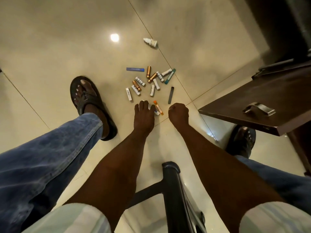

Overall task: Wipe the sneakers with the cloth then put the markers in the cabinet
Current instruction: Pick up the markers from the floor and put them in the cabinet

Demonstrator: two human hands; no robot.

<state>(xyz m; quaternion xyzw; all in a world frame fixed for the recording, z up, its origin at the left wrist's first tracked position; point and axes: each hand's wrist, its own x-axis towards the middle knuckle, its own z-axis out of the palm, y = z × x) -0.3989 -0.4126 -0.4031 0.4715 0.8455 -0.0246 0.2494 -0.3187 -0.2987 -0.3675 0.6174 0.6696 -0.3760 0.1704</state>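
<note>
many markers (149, 81) (one marked "camlin"), left hand (144, 113) fingering some, right hand (178, 111) fisted, empty

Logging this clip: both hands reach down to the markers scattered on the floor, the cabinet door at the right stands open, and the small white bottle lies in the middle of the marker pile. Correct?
One thing is off. The head view shows the small white bottle lying apart, beyond the markers, not in the pile. The left hand and right hand do reach down to them, and the cabinet door stands open.
</note>
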